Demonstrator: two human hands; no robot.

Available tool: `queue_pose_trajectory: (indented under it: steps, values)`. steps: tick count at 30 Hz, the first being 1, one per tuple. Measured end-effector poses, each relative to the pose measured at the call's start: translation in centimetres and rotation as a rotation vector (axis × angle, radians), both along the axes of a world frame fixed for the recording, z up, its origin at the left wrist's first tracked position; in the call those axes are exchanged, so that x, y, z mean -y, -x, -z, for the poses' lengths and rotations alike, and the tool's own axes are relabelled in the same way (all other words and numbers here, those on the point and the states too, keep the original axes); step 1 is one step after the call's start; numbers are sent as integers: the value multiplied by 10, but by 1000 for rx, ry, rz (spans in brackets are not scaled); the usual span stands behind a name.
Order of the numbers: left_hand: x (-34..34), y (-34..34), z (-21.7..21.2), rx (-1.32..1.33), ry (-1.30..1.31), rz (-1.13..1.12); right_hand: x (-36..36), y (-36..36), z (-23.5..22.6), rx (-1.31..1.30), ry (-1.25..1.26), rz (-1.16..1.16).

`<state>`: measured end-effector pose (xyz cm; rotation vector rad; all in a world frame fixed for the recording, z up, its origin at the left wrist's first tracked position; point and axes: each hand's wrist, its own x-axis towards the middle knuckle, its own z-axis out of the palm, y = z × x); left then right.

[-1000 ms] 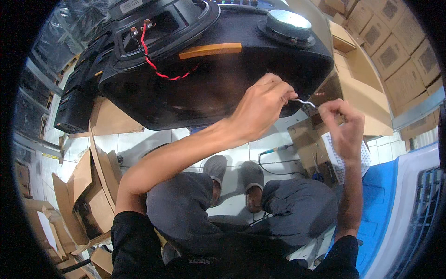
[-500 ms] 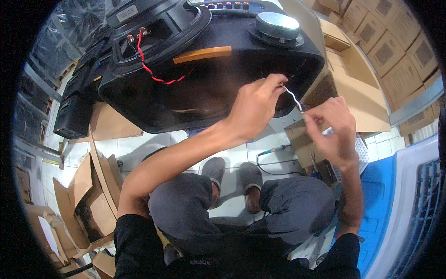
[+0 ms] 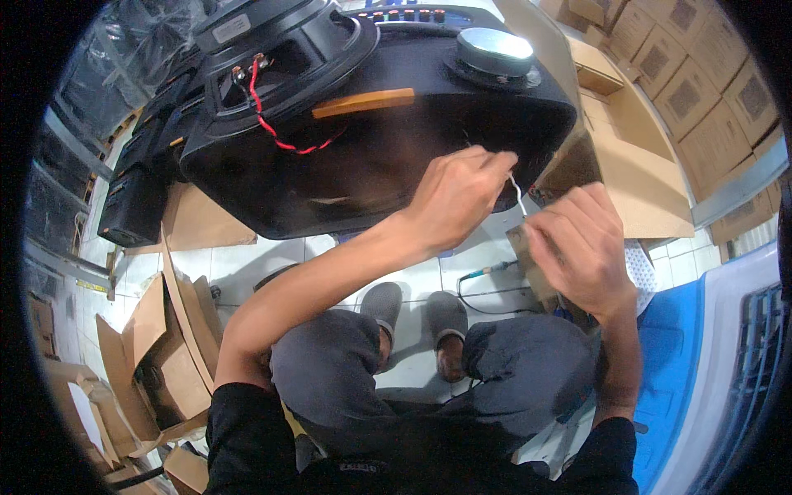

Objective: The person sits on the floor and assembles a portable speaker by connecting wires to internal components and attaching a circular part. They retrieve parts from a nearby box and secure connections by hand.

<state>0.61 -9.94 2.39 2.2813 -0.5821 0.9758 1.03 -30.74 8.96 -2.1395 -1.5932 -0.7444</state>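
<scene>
A short twisted white wire (image 3: 519, 196) runs between my hands in front of an open black speaker cabinet (image 3: 272, 198). My left hand (image 3: 464, 191) pinches its upper end near the cabinet's right side. Lower and further right, my right hand (image 3: 579, 246) is closed around the other end, slightly smeared by motion. On the cabinet's top left rests a large black woofer (image 3: 280, 62), with a red and black wire (image 3: 276, 139) dropping from its terminals into the dark opening. A smaller round driver with a silver back (image 3: 495, 51) sits at top right. An orange strip (image 3: 363, 102) lies between them.
On the tiled floor (image 3: 404, 272) lies a blue-handled tool with a black cord (image 3: 493, 269). Cardboard boxes stand at lower left (image 3: 157, 355) and right (image 3: 635, 157), with more stacked behind (image 3: 701, 82). A blue and white plastic unit (image 3: 672, 355) stands at right.
Both hands have shifted slightly downward, the left also a little to the right. The white wire between them now hangs steeper.
</scene>
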Motion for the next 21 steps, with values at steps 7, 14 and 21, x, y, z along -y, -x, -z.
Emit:
queue_pose_trajectory:
  steps: [7, 14, 21]
  values:
    - [-4, 1, -2, 26, 215, 97, 15, -26, 16, -413, -295, 303]
    - [-2, 6, -7, -88, 361, 11, 9, -42, -2, -623, -307, 303]
    - [5, 6, -13, -104, 305, -5, 16, -34, 13, -426, -288, 208]
